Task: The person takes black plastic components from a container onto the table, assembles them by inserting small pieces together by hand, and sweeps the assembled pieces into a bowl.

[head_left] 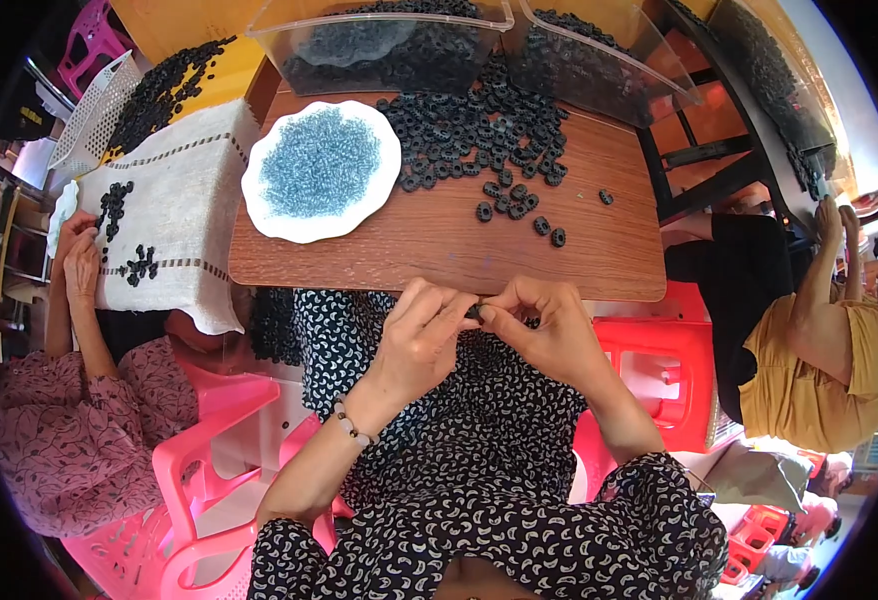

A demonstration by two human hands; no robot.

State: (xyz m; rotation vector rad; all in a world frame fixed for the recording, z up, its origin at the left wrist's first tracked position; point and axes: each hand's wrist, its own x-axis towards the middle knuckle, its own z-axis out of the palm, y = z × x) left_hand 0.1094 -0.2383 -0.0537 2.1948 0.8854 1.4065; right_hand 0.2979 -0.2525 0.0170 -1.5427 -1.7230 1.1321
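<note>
My left hand [427, 335] and my right hand [542, 325] meet just off the table's near edge, above my lap. Between their fingertips is a small black plastic part [474, 312], mostly covered by the fingers. Both hands pinch at it. On the wooden table [439, 240] ahead lies a white scalloped plate [304, 228] full of tiny clear bluish pieces. Right of the plate spreads a pile of black plastic parts [479, 130], oval with holes. Several lie apart nearer to me, and a single black part [606, 197] sits farther right.
Two clear plastic bins [389, 60] of dark parts stand at the table's back. At left, a person's hands [81, 255] work over a cloth-covered table [174, 190] with black parts. A person in a yellow top [809, 370] sits at right. Pink chairs [199, 460] and a red stool [659, 360] flank me.
</note>
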